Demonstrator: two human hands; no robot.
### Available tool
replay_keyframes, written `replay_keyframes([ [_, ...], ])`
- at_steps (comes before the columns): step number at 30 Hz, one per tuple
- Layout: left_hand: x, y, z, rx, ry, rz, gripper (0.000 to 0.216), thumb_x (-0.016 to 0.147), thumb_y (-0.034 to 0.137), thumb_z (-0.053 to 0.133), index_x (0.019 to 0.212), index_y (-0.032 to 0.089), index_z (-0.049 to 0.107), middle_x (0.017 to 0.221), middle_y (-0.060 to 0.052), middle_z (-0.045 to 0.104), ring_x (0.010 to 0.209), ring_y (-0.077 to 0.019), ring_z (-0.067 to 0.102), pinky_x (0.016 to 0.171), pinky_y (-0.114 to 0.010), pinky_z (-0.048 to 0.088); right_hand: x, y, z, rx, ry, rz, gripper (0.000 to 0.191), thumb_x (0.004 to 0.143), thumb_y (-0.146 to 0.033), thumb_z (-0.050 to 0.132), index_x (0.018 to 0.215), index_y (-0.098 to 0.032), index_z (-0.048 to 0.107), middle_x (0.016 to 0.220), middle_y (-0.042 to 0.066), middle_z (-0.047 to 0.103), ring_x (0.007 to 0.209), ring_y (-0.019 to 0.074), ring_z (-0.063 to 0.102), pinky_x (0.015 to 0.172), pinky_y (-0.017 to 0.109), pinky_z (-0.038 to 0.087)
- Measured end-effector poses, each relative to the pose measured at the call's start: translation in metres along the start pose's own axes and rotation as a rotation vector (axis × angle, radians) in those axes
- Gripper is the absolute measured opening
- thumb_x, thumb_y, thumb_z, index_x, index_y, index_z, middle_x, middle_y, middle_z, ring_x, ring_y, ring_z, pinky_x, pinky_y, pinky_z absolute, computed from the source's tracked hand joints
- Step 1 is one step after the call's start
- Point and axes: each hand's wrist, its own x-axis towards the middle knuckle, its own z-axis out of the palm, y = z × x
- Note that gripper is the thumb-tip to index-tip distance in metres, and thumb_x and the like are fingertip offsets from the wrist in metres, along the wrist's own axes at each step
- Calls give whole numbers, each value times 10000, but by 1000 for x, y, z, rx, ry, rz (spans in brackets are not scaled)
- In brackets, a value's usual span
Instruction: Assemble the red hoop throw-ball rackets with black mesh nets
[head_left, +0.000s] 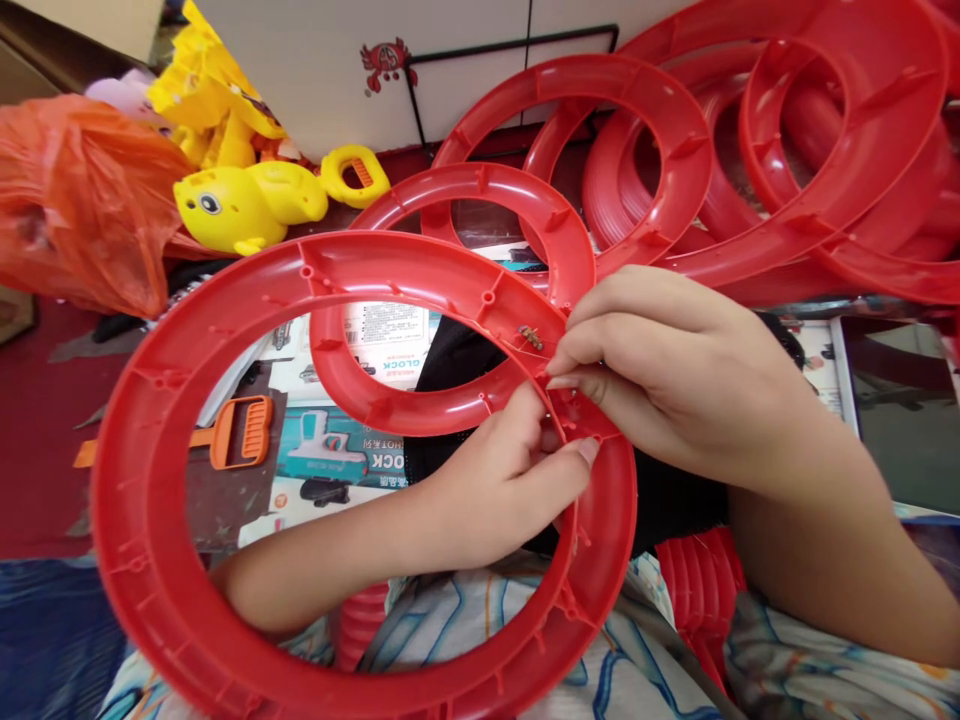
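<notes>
A large red plastic ring (142, 470), its ribbed hollow side facing me, stands tilted in front of my body. My left arm passes through its opening, and my left hand (517, 475) is closed on the inner rim with the thumb over the edge. Above it, my right hand (667, 375) pinches close to the ring's channel; whatever lies between its fingertips is hidden. A few small brass-coloured pieces (531, 338), perhaps screws, rest in the channel beside my right fingertips. A smaller red ring (352, 375) shows behind the large one.
More red rings (660, 140) are piled at the back right. An orange plastic bag (75, 200), yellow duck-shaped toy parts (247, 205) and an orange rake-like piece (240, 432) are at left. Printed toy-gun packaging (322, 440) lies underneath. A dark-screened device (900, 410) is at right.
</notes>
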Motion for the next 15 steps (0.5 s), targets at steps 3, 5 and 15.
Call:
replay_keyframes([
  [3, 1, -2, 1, -9, -16, -22, 125, 959, 268, 517, 1016, 228, 415, 759, 43, 419, 641, -107, 407, 557, -236, 358, 1, -2, 2, -49, 25, -2, 149, 971, -134, 477, 882, -168, 592, 893, 42, 626, 796, 152, 556, 707, 304, 484],
  [5, 0, -4, 2, -12, -45, -26, 136, 959, 279, 529, 999, 222, 411, 779, 42, 442, 645, -101, 415, 575, -237, 375, 1, -3, 2, -71, 36, -14, 138, 971, -132, 486, 882, -172, 583, 898, 38, 627, 800, 153, 548, 724, 310, 487],
  [15, 1, -2, 0, -193, -47, -29, 130, 962, 194, 501, 1071, 205, 432, 843, 17, 607, 735, -114, 630, 661, -233, 537, -4, 5, -13, 160, -45, 21, 109, 957, -195, 589, 1051, -178, 643, 1039, 59, 652, 948, 145, 633, 805, 275, 527],
])
